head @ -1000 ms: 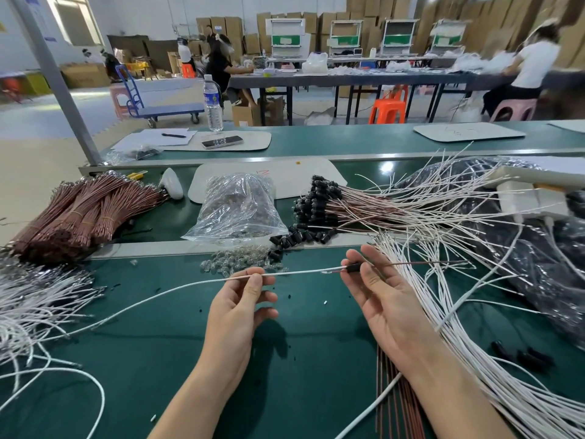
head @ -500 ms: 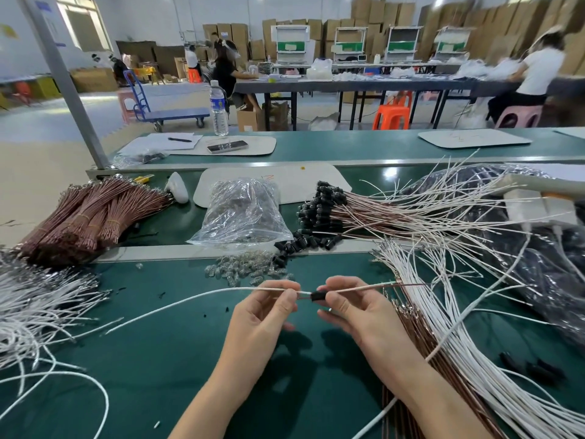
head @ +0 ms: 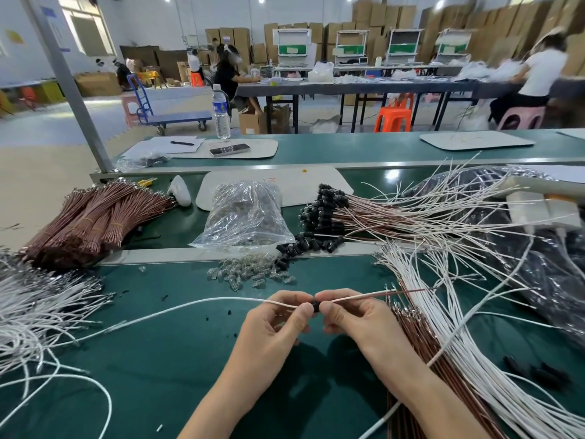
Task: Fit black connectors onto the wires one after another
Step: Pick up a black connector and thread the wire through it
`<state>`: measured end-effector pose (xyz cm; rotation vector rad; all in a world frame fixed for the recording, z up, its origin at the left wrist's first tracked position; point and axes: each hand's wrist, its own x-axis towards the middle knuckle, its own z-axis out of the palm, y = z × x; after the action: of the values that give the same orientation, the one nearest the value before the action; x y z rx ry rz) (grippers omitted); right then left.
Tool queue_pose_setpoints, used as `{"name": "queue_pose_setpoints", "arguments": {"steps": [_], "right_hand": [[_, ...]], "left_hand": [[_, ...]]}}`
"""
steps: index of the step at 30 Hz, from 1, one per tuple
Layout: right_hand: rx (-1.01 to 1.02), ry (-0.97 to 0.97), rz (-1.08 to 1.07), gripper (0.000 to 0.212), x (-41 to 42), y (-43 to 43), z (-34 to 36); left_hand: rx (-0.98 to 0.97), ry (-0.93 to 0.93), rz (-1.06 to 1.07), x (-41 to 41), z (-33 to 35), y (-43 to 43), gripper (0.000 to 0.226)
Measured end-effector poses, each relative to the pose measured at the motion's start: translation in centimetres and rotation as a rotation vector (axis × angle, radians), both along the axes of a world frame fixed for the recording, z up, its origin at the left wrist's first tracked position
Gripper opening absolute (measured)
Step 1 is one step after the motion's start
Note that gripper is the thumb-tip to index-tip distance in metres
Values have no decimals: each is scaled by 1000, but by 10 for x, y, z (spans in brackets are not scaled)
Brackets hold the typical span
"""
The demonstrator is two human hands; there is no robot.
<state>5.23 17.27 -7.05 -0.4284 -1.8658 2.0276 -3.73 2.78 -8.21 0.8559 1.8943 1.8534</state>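
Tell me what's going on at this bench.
A person is fitting a connector onto wires over the green table. The left hand pinches a white wire, the right hand pinches a thin wire, and a black connector sits between the thumbs. Farther back lie a bundle of capped wires and loose connectors.

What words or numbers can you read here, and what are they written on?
No text here reads clearly.
Label on the water bottle: too blurred.
Red marks on the white board: too small to read.
Labels on the cardboard boxes: too blurred.
The blue sign: too blurred.
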Motion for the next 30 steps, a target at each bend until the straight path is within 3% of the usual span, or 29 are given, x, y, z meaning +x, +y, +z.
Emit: {"name": "queue_pose_setpoints", "arguments": {"steps": [14,30], "right_hand": [[-157,22,-81,33,-3,8,-6],[-408,110,-229,14,0,23,8]], "left_hand": [[51,-103,72,-5,2,0,22],[204,-257,177,-11,6,0,34]]}}
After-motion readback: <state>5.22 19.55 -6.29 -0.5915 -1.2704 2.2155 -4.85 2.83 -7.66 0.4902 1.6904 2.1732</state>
